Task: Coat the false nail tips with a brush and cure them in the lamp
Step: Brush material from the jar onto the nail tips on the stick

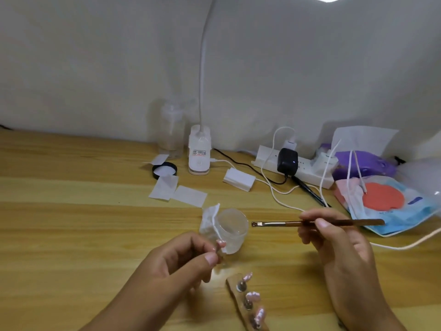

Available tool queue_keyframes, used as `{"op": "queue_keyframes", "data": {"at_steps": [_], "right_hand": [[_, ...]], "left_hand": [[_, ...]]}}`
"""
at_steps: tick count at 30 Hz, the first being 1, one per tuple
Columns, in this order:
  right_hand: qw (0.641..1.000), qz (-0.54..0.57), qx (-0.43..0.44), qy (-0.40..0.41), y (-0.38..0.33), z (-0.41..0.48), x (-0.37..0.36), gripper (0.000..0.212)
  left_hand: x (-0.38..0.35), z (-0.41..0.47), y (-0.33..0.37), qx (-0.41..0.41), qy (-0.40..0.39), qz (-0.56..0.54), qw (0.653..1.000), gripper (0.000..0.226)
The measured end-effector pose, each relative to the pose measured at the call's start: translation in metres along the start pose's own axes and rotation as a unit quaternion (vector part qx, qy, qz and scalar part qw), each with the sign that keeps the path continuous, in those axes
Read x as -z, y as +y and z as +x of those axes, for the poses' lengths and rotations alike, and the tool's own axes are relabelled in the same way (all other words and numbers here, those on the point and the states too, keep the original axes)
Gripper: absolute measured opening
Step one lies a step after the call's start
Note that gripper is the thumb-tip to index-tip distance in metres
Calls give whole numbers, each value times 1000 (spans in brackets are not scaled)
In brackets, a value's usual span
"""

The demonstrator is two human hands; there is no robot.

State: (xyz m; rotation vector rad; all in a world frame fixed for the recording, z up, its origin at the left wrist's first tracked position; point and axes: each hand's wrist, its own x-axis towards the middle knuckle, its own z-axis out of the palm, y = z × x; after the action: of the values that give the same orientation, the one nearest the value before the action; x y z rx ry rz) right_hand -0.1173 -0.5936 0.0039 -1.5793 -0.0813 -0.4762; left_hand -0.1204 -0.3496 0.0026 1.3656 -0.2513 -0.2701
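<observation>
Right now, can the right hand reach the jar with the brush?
Probably yes. The right hand holds the brush with its tip just right of the jar, nothing between. The left hand pinches a nail tip at the jar's near side, off that path.

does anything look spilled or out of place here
Nothing spilled or broken. The clear jar stands open beside a crumpled tissue, while a black lid lies upturned far back by the desk lamp base, with loose wipes scattered between.
</observation>
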Motion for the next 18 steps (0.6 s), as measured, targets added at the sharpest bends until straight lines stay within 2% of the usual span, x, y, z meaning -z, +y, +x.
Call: {"op": "queue_keyframes", "data": {"at_steps": [3,7,12,18], "right_hand": [[999,-9,11,-34,-1,-2,0,30],[997,-35,23,-57,0,-4,0,29],[996,-37,34,-75,2,-3,0,28],[997,40,6,-63,1,-1,1,24]], "left_hand": [[-2,0,2,1,-5,-16,1000,24],[-2,0,2,2,8,-22,1000,36],[-1,0,0,3,1,-24,1000,25],[0,0,-2,0,-5,-24,1000,22]]}}
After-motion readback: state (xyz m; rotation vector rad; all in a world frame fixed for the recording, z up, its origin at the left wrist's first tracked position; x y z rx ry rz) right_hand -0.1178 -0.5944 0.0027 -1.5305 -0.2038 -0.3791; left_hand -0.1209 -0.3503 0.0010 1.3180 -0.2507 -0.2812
